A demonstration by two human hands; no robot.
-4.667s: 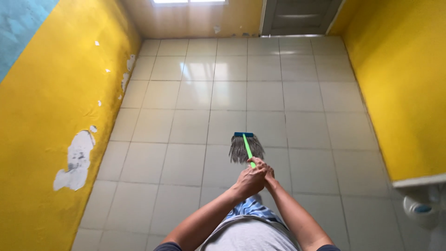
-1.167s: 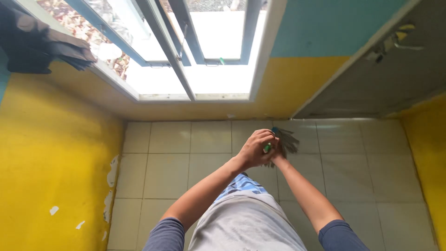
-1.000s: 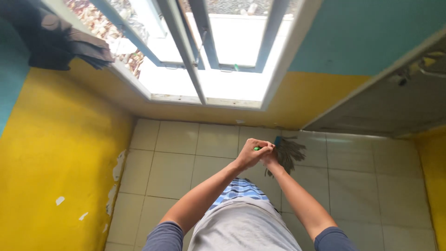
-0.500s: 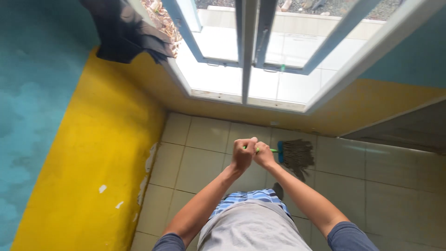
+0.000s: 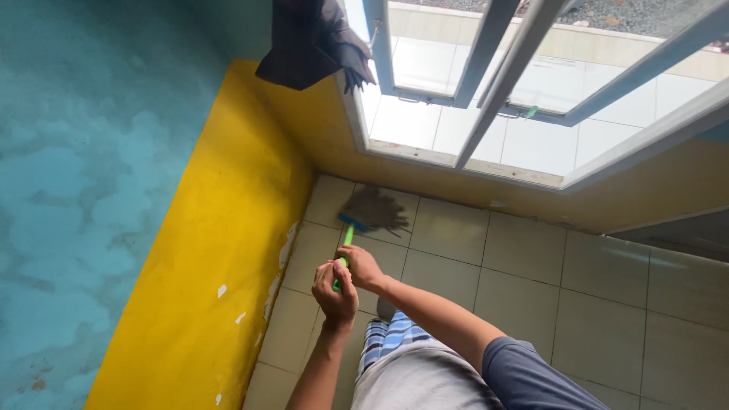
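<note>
Mop (image 5: 370,209) now in left corner; both hands (image 5: 345,279) gripping.

Single head camera looks steeply down, close above the hands (image 5: 345,279), seemingly tilted.

the upper end of the green mop handle (image 5: 345,241) is hidden inside the left hand (image 5: 335,292) and right hand (image 5: 361,266). part of the mop head (image 5: 373,208) strands are blurred into a dark mass. the left forearm is cut off by the bottom edge. the dark cloth (image 5: 311,42) and window frame (image 5: 486,114) are cut by the top edge. one foot is partly hidden behind the right arm.
</note>
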